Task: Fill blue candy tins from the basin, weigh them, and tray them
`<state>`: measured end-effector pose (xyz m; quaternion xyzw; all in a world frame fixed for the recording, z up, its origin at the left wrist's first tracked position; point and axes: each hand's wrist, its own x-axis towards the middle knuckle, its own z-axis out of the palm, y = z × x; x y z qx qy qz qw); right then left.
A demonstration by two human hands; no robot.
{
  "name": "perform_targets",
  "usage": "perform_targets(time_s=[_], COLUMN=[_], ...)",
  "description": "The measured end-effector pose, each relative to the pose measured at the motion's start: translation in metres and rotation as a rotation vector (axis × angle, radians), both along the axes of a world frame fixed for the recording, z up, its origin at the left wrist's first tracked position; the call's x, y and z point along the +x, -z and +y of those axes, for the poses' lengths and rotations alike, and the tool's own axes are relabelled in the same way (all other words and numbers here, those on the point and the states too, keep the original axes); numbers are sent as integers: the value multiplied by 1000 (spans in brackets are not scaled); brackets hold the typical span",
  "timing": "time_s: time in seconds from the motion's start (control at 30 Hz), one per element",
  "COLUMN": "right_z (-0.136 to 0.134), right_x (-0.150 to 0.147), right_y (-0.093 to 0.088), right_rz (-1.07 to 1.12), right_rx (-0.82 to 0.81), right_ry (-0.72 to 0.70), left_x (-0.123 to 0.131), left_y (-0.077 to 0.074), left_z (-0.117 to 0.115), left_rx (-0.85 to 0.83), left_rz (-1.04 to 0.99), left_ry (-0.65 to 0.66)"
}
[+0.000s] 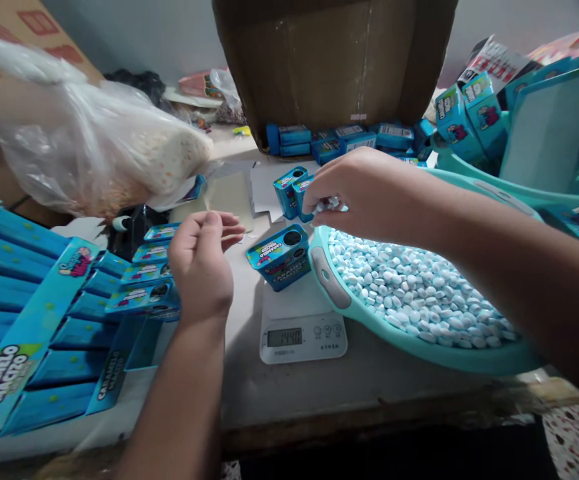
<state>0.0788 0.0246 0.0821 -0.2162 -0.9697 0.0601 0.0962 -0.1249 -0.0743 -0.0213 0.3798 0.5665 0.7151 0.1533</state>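
My right hand (354, 190) is curled around some small white-and-blue candies (330, 205). It hovers over the left rim of a turquoise basin (419, 357) full of the same candies (414, 293), beside two small blue boxes (287, 190). Another blue box (280, 257), with round holes in its top, stands on a white kitchen scale (304, 339) whose display shows digits. To the left of that box is my left hand (207, 257), palm turned inward, fingers extended and nothing visible in it. It partly covers a row of blue boxes (142, 298).
Blue display cartons (34, 313) packed with boxes fill the left side. Behind them sits a tied clear plastic bag (119, 140). An open cardboard box (329, 67) with blue boxes stands at the back. Another turquoise basin (509, 187) holds boxes at right.
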Motion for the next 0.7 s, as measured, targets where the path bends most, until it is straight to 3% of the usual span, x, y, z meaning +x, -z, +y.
perform_targets(time_s=[0.7], right_z=[-8], right_x=[-10], right_y=[12], right_rz=[77], right_rx=[-46], right_ry=[-44], left_x=[-2], left_y=[2], left_z=[1], left_rx=[-42], left_rz=[27], left_ry=[3])
